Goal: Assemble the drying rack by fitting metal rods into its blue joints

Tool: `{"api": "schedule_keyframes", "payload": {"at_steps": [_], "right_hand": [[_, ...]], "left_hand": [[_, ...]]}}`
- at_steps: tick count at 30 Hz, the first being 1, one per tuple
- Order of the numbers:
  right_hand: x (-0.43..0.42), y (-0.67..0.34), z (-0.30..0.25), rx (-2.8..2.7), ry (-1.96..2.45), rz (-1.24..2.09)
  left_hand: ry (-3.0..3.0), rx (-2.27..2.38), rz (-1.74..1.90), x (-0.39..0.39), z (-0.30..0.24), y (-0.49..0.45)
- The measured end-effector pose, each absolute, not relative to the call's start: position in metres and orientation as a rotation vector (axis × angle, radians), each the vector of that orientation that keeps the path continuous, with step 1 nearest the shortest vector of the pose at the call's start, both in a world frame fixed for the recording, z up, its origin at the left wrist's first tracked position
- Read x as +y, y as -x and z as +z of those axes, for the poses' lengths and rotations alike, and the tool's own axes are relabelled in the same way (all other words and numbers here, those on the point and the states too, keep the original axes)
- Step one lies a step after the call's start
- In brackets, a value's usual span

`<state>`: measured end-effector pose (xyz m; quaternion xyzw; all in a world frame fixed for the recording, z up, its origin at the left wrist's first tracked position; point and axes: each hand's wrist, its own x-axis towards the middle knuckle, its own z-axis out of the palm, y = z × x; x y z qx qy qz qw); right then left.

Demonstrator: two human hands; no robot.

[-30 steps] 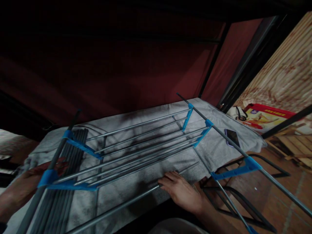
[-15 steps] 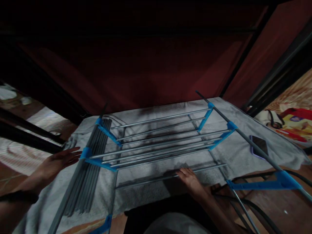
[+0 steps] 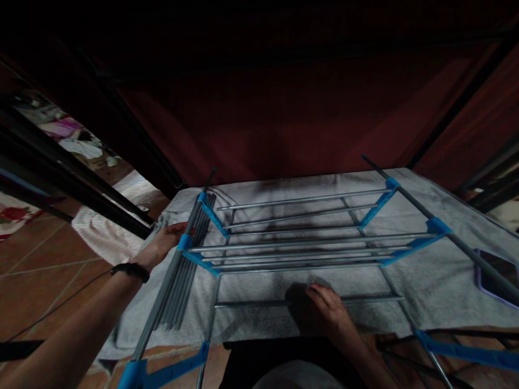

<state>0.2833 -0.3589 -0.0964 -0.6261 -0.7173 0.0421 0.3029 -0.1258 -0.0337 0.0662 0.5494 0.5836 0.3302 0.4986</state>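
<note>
A folding drying rack (image 3: 308,243) of grey metal rods and blue plastic joints lies over a grey towel (image 3: 421,270) on a low surface. My left hand (image 3: 164,244) reaches to the rack's left side pole next to a blue joint, fingers curled round it. My right hand (image 3: 328,308) rests on a loose grey rod (image 3: 251,304) lying across the towel near the front edge, fingers closed over it. A bundle of grey rods (image 3: 184,275) lies along the left side under the pole.
A phone in a purple case (image 3: 497,270) lies on the towel at the right. Dark red panels and black frame bars stand behind. Tiled floor and a striped cloth (image 3: 109,232) are at the left.
The view has swung left. My left hand has moved in from the towel's edge to the rack's left pole. My right hand has stayed on the loose rod.
</note>
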Motion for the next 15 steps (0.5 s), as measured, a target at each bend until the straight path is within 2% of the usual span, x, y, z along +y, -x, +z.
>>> {"api": "schedule_keyframes", "payload": {"at_steps": [4, 9, 15], "right_hand": [[-0.348, -0.273, -0.027, -1.841, 1.519, 0.214], [-0.283, -0.275, 0.071, -1.781, 1.343, 0.207], [-0.19, -0.28, 0.133, -2.022, 1.352, 0.18]], "left_hand": [[-1.274, 1.371, 0.893, -0.009, 0.068, 0.112], [-1.338, 1.298, 0.972, 0.006, 0.083, 0.078], [-1.368, 1.262, 0.949, 0.002, 0.092, 0.061]]}}
